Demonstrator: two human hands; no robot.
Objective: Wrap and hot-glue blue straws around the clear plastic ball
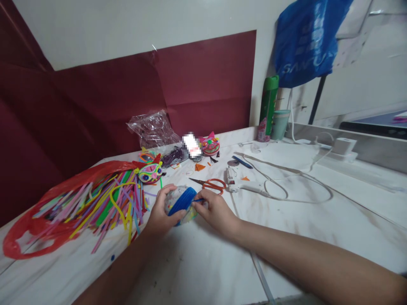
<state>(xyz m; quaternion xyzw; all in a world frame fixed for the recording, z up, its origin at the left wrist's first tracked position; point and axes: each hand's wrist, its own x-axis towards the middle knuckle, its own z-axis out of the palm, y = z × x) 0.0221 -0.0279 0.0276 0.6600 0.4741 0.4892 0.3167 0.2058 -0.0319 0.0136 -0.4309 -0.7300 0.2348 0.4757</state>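
My left hand (pixel 165 212) wraps round a clear ball (pixel 174 195) that has a band of blue strips (pixel 184 201) over it. The fingers of my right hand (pixel 211 212) pinch the thin end of a blue pipe cleaner (pixel 199 200) at the right side of the ball. Something yellow-green shows at the ball's lower right, partly hidden by the hands. Behind my right hand lie scissors with orange handles (pixel 216 185), and a white hot glue gun (pixel 244 185) rests to their right.
At left, colourful pipe cleaners (pixel 108 203) lie on a red plastic bag (pixel 34 250). Two decorated animal-face balls (pixel 151 173) (pixel 210 145) stand farther back. A blue knife (pixel 242 162), orange scraps (pixel 199 167) and the looping glue-gun cable (pixel 327 192) lie on the table. A green spray can (pixel 269 106) stands by the wall.
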